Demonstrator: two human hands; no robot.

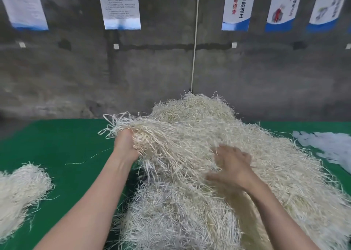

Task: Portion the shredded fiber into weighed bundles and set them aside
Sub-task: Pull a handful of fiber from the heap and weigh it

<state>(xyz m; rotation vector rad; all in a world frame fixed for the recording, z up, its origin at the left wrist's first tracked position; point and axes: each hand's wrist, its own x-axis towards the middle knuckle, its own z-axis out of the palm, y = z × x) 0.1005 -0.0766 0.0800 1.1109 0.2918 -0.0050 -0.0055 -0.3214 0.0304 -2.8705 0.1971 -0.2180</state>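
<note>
A big heap of pale shredded fiber (237,151) covers the middle and right of the green table (62,141). My left hand (126,145) grips a thick tuft of fiber at the heap's left edge and holds it raised, loose strands sticking out past the hand. My right hand (232,166) lies on top of the heap with spread fingers, pressing the strands down. A smaller separate bundle of fiber (20,192) lies at the table's left edge.
A grey concrete wall with hanging posters (119,6) stands right behind the table. A white cord (194,40) runs down the wall to the heap. Crumpled white plastic (326,145) lies at the right. A loose strand (89,157) lies on the green surface.
</note>
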